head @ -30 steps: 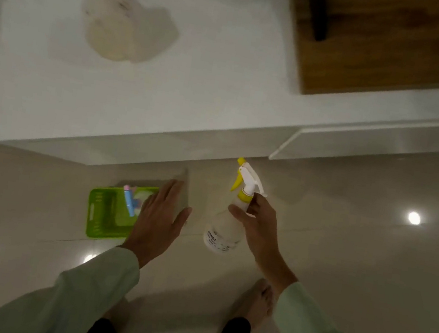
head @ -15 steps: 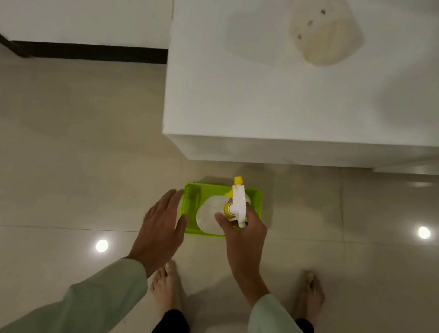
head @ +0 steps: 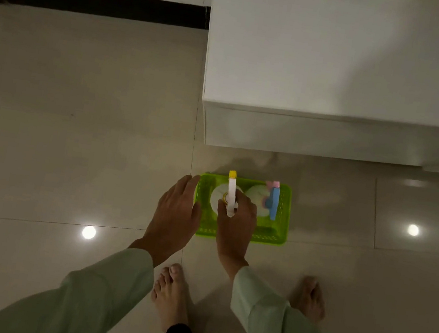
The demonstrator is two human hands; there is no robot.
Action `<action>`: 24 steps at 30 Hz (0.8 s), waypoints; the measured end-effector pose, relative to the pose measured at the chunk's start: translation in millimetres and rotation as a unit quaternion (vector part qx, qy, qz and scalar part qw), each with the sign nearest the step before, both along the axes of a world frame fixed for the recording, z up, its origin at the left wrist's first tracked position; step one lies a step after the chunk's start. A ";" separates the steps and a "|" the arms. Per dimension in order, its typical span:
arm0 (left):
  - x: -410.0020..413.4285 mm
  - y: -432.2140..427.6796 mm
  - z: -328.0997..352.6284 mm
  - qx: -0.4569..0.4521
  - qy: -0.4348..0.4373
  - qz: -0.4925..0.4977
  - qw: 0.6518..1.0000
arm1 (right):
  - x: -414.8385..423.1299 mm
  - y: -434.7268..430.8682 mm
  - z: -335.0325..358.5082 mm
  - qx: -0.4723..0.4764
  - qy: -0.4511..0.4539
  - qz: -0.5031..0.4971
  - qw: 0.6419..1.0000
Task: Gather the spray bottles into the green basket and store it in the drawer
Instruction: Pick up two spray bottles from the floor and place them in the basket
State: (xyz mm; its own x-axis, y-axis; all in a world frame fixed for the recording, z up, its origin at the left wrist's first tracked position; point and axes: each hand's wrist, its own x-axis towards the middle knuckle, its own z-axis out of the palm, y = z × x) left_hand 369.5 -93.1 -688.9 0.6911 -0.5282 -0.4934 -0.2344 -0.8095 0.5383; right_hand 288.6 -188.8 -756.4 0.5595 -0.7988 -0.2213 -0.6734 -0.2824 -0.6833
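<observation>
Right hand (head: 236,220) wrapped around yellow-top spray bottle (head: 230,193), standing inside green basket (head: 281,232). Left hand (head: 177,211) flat open, empty, beside basket. Blue-top spray bottle (head: 272,203) inside too.

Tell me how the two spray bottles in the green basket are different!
The yellow-topped bottle has a white and yellow sprayer; the blue-topped bottle has a blue and pink one. The right hand grips the yellow-topped bottle, while nobody touches the blue-topped bottle. The yellow-topped bottle sits left in the green basket, the blue-topped bottle right. Both have pale, rounded bodies and stand upright inside it.
</observation>
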 end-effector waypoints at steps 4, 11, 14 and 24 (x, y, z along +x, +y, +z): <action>-1.4 -3.9 -19.9 -0.007 0.000 -0.007 1.000 | 3.2 -1.2 -24.6 0.011 0.014 -0.003 1.000; -6.3 -5.4 -23.0 -0.008 0.001 -0.002 1.000 | -9.0 -5.1 -33.0 0.066 0.037 0.017 0.997; -10.4 -1.2 -9.3 -0.009 0.000 0.003 1.000 | -21.1 -7.5 -19.6 0.090 0.030 0.052 0.994; -34.0 -23.4 98.3 -0.038 -0.033 -0.001 0.999 | -52.3 -47.4 114.3 0.084 -0.057 0.108 0.989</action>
